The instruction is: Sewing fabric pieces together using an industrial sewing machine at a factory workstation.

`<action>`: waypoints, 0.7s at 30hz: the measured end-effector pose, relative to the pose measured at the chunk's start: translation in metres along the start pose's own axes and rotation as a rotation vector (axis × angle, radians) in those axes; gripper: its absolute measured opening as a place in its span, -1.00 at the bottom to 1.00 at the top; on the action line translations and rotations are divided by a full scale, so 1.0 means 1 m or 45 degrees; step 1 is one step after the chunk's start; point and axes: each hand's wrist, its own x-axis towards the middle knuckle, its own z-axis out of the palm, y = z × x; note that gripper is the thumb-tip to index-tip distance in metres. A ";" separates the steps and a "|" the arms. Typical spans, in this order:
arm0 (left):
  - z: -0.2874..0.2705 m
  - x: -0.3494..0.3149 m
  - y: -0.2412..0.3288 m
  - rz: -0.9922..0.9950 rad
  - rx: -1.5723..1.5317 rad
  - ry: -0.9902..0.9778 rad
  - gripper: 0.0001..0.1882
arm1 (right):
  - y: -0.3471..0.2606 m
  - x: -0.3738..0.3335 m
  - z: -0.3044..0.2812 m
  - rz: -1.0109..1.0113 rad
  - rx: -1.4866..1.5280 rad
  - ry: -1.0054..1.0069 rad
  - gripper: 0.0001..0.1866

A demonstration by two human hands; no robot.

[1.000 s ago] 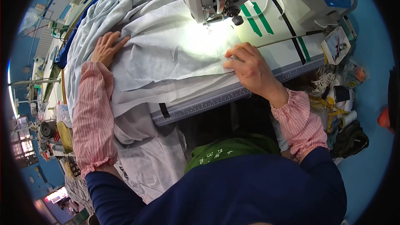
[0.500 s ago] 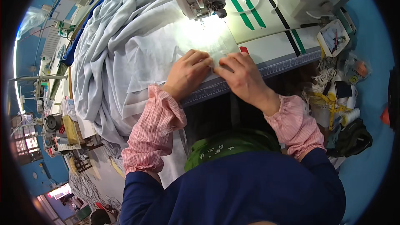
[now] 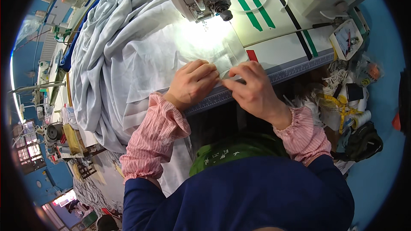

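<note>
Pale grey-white fabric (image 3: 145, 66) lies under the lit needle area of a sewing machine (image 3: 201, 0) and spills in folds to the left. At the fabric's near right edge, my left hand (image 3: 195, 83) has its fingers bent and pressed together on the cloth. Close beside it, my right hand (image 3: 254, 90) pinches the same edge between thumb and forefinger. The fingertips of both hands almost meet, just in front of the needle. What exactly lies between them is partly hidden by the fingers.
A ruler strip (image 3: 299, 68) runs along the table's front edge. Green tape (image 3: 263, 13) and black tape (image 3: 295, 21) mark the machine bed. At the right stand a small white box of tools (image 3: 346, 40), thread spools (image 3: 361, 119) and a yellow tape measure (image 3: 340, 105).
The head view has shifted slightly. My right hand's fingers have lifted and bent more at the fabric edge, while both hands stay close together in front of the needle.
</note>
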 end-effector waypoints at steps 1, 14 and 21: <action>0.000 0.000 0.001 -0.009 -0.014 0.007 -0.75 | 0.005 0.004 -0.002 -0.033 0.017 0.064 -0.62; -0.001 0.003 -0.014 0.040 -0.006 -0.009 -0.72 | 0.028 0.029 0.000 -0.104 -0.059 -0.013 -0.70; -0.003 0.011 -0.038 0.010 0.102 0.000 -0.74 | 0.035 0.051 0.009 -0.068 -0.155 -0.024 -0.74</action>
